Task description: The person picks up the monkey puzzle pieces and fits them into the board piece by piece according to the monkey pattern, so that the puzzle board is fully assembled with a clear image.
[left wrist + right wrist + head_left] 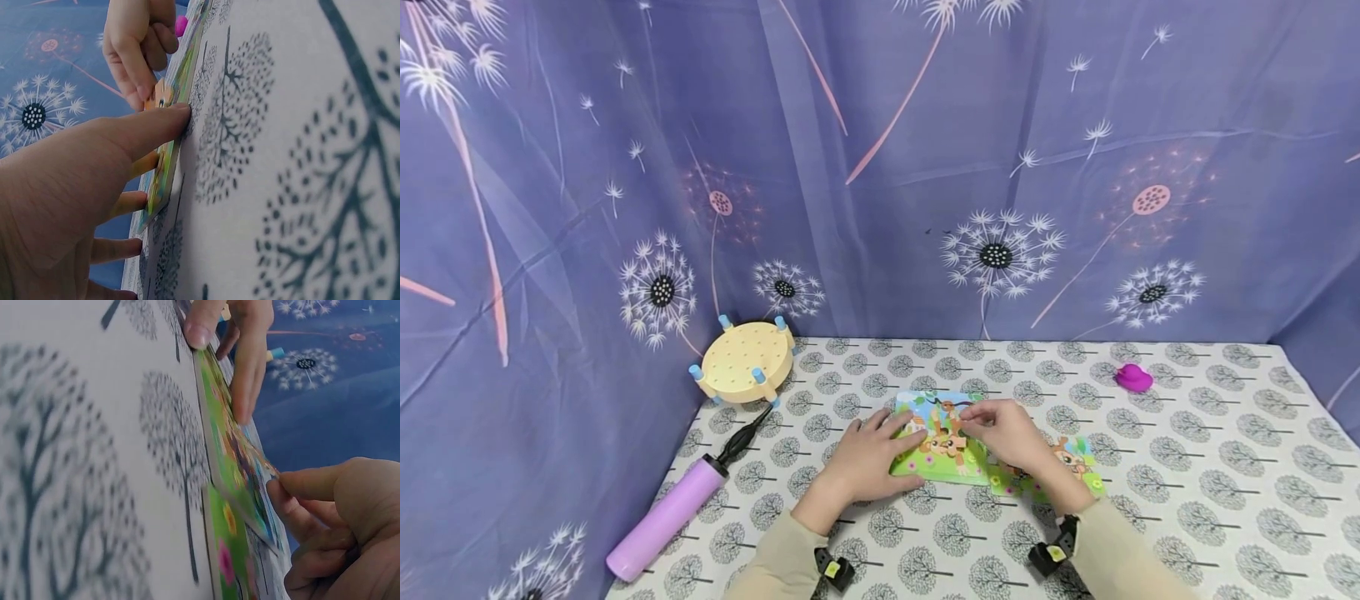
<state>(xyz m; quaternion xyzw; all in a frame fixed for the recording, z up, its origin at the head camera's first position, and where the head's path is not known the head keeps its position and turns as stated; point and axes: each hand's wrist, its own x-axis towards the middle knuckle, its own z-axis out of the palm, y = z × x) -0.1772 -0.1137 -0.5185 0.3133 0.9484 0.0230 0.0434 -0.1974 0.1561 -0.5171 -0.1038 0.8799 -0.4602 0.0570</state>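
Picture board: the bright cartoon board (pixel 928 461) I'm watching lies flat between the 2 hands.
Thin piece: my right wrist feed shows it (pixel 264 461) tilted up at the board, pinched by the right hand (pixel 1003 433) between thumb and finger.
Left hand: spread and gripping nothing (pixel 872 454), fingers over the board's left side.
Second board: a similar picture (pixel 1078 467) just right of the first, under the right forearm, which blocks my view of its middle.
Duck: a purple toy (pixel 1133 378), beyond the right hand and to its right.
Pump: lilac, with a black nozzle (pixel 666 517), well left of the left hand.
Yellow disc: round, with blue-tipped pegs (pixel 748 362), beyond the left hand and to its left, near the nozzle.
Cloth: white with dark trees (pixel 910 567), under both hands.
Curtain: violet with dandelions (pixel 880 208), hanging beyond both hands and along the sides.
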